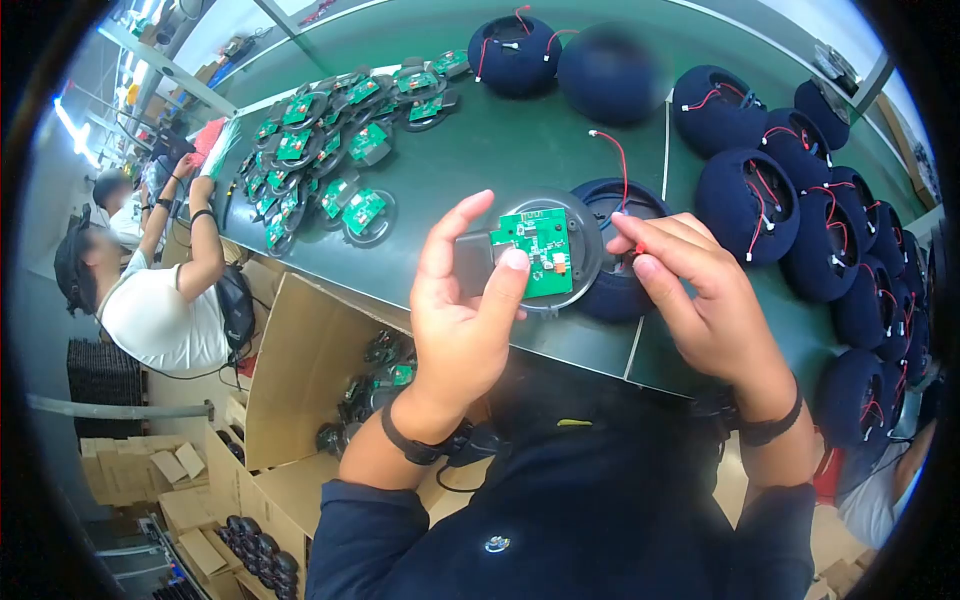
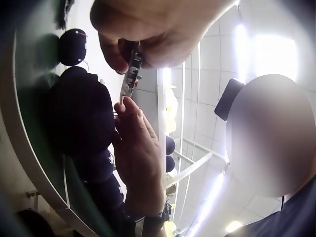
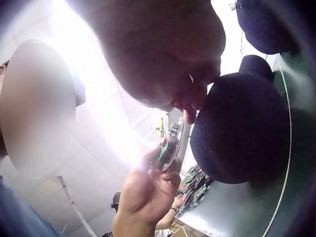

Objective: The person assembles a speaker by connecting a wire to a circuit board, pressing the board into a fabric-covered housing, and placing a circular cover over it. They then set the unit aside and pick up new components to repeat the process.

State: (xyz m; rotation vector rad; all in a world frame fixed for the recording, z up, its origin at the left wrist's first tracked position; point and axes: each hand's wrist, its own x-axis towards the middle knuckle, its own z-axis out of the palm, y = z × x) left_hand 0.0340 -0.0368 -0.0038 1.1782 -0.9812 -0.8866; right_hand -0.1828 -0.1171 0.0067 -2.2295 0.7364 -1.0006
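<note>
In the head view the left hand [image 1: 462, 300] grips a round dark plate with a green circuit board [image 1: 538, 252] on it, thumb on the board's edge. The right hand [image 1: 705, 290] pinches a small red connector [image 1: 640, 250] between thumb and fingers, just right of the plate. Behind both lies an open dark blue round housing [image 1: 615, 300], with a red wire [image 1: 622, 165] rising from it to a white plug. The right wrist view shows the left hand [image 3: 148, 197] holding the plate edge-on, close to the right hand's fingertips.
Many plates with green boards [image 1: 365, 140] lie heaped at the back left of the green table [image 1: 520, 130]. Several dark round housings [image 1: 745, 205] with red wires stand along the right and back. Cardboard boxes [image 1: 310, 370] are below the near edge; other people sit at the left.
</note>
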